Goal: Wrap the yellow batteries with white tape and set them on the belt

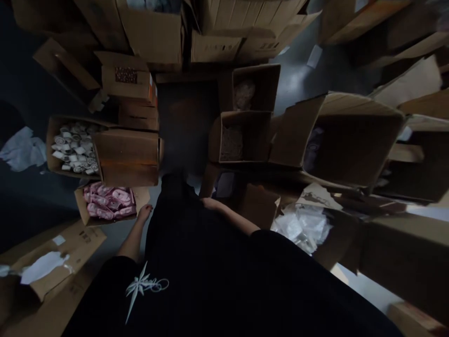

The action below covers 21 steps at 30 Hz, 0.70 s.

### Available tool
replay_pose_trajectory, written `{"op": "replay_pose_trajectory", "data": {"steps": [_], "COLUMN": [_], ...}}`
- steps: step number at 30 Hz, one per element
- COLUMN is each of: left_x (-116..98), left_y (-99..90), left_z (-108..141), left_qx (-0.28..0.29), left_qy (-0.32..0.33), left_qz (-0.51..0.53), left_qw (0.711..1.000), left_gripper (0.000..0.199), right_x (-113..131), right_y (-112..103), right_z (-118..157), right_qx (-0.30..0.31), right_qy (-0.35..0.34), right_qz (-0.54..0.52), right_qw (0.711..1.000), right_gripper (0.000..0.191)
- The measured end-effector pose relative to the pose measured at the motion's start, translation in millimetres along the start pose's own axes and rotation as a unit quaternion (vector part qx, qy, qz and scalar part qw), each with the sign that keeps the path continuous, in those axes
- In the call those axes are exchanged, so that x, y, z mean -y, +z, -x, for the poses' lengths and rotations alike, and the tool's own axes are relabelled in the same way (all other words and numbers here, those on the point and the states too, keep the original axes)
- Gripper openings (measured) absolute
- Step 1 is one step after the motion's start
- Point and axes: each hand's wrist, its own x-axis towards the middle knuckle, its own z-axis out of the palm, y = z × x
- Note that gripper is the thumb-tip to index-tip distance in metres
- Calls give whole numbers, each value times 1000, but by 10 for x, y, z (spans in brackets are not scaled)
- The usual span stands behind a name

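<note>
Two bare hands low beside dark clothing (210,271), among many cartons (128,157) in dim light. Left hand (144,214) just beside the flap (141,196) of an open carton (81,208) of pink bundles (111,205), left of the body; fingers curled, any hold on the flap too dim to judge. Right hand (209,203) at the clothing, fingertips unclear, grip impossible to make out. Pink bundles probably light, soft, slightly slippery, best cupped around the middle; open carton likely stiff, best held by opposite walls.

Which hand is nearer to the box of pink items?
Left: the left hand is close beside the box; the right hand is farther away, to the right.
</note>
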Motion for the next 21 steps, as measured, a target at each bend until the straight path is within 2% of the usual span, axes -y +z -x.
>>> {"op": "replay_pose_trajectory", "data": {"steps": [4, 7, 9, 11, 13, 15, 16, 18, 21], "left_x": [-915, -1785, -2457, -3153, -3813, -4392, -4644, -5072, -5557], "left_y": [-389, -633, -718, -697, -549, -273, -93, 332, 1076], "left_z": [-224, -474, -734, -1077, -1497, -1979, -2237, -2776, -3612], "left_qx": [2, -4, -16, -23, -15, 12, 30, 72, 115], "left_qy": [8, 34, 59, 84, 109, 131, 138, 146, 157], "left_qz": [-20, -46, -63, -79, -98, -125, -141, -178, -224], "left_qw": [1000, 998, 996, 993, 989, 983, 980, 970, 955], "left_gripper": [37, 36, 36, 33, 29, 29, 30, 32, 25], "right_x": [225, 395, 516, 639, 746, 799, 790, 685, 325], "right_y": [-722, -1312, -1742, -2152, -2485, -2732, -2835, -3030, -3303], "right_z": [-122, -345, -651, -1130, -1779, -2554, -2969, -3809, -4975], "right_qx": [-55, -120, -162, -181, -168, -159, -170, -217, -288], "right_qy": [55, 84, 90, 76, 55, 46, 52, 81, 129], "right_qz": [-64, -95, -118, -155, -207, -265, -290, -322, -324], "right_qw": [995, 985, 976, 968, 962, 950, 940, 918, 892], "right_gripper": [24, 17, 27, 44, 49, 37, 30, 29, 36]}}
